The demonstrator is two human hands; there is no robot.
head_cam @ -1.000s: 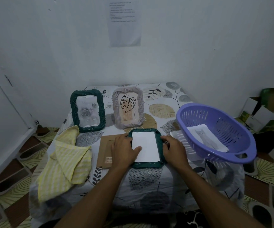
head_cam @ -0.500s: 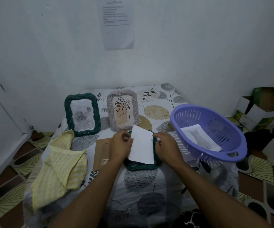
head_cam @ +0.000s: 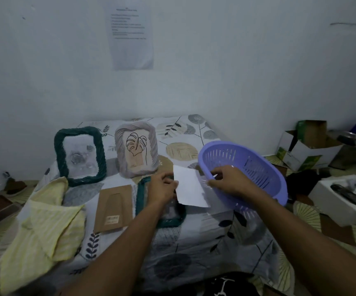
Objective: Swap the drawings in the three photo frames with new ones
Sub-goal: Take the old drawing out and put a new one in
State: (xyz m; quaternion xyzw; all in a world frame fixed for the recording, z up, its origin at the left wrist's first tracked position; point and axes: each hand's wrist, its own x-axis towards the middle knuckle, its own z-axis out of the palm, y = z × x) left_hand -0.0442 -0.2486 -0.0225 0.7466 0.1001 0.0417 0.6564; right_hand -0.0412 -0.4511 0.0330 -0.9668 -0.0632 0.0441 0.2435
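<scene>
Head view: we see the left hand pinching the left edge of a white sheet, thumb and fingers closed on it. The sheet hangs tilted in the air, just above the right half of the flat frame, a dark green one lying on the table. The right hand sits right of the flat frame, at the sheet's right edge, with its fingers curled. We cannot tell whether they clamp the sheet or only touch it. A purple basket stands right of the flat frame, behind that hand. Just left of the flat frame lies a brown backing; farther left, a yellow cloth. Behind the flat frame stand a grey frame with a leaf drawing and, further left, a green frame.
</scene>
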